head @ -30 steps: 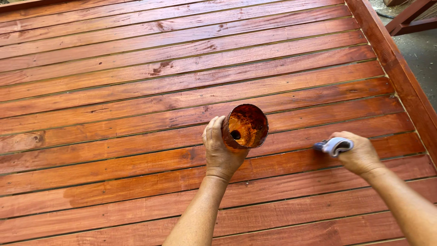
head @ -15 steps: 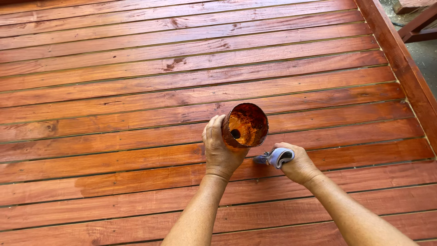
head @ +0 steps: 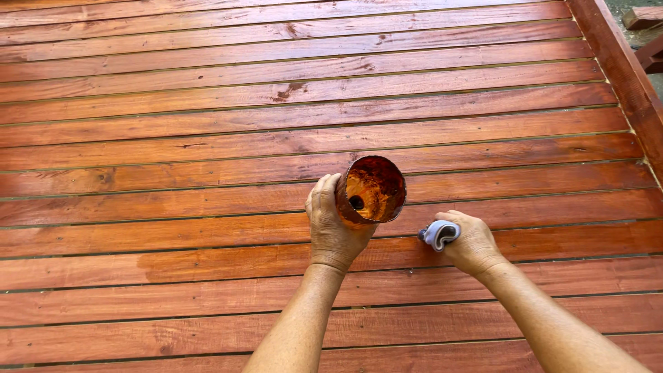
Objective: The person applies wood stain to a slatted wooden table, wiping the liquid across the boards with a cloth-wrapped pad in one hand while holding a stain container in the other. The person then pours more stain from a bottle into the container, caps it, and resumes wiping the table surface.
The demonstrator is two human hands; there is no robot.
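Observation:
My left hand (head: 333, 228) grips a round open container (head: 371, 190), stained orange-brown inside, and holds it tilted above the slatted wooden deck (head: 207, 152). My right hand (head: 469, 242) is closed around the grey handle (head: 440, 233) of a tool, just to the right of and below the container. The working end of the tool is hidden behind the container and my hand. Both forearms reach in from the bottom edge of the view.
The deck boards are reddish-brown and glossy, running left to right with narrow gaps. A raised wooden border (head: 621, 69) runs along the right side. Beyond it lie grey ground and a piece of wooden frame (head: 646, 34).
My right hand with the grey-handled tool has swung left, from the right part of the deck toward the container. The left hand keeps the container in about the same place.

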